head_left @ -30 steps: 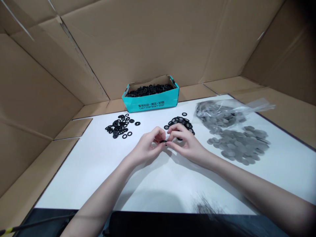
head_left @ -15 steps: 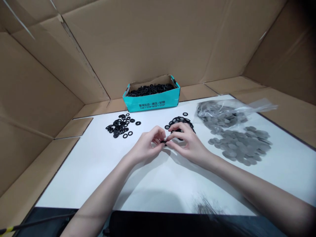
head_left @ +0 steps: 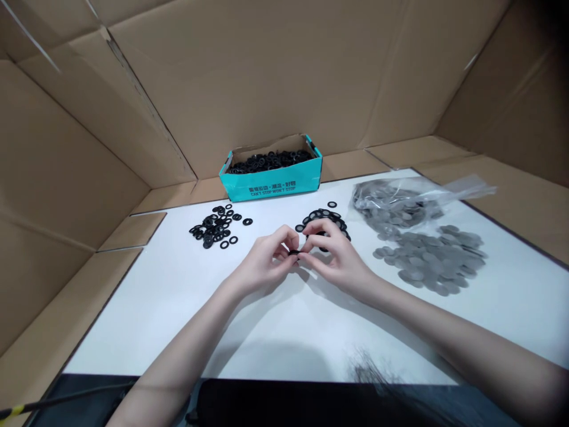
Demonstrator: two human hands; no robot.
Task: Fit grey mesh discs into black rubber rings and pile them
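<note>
A small black ring (head_left: 294,252) sits between my two hands, tilted, just above the white table. My left hand (head_left: 272,256) pinches its left side between thumb and fingers. On the other side my right hand (head_left: 331,252) grips the edge with thumb and fingertips. Whether a disc sits inside the ring is hidden by the fingers. Right behind my right hand lies a pile of black rings with grey centres (head_left: 326,216). A heap of plain black rings (head_left: 215,226) lies to the left, and loose grey mesh-like discs (head_left: 438,261) are spread on the right.
At the back stands a turquoise box (head_left: 272,185) filled with black rings. A clear plastic bag (head_left: 395,204) of grey discs lies at the back right. Cardboard walls (head_left: 284,77) enclose the white table (head_left: 169,320) at the back and sides. A cable (head_left: 66,396) runs at the lower left.
The ring is tipped a little more into view between my fingers, and my right fingers have shifted slightly. Both hands stay in the same place; the piles are unchanged.
</note>
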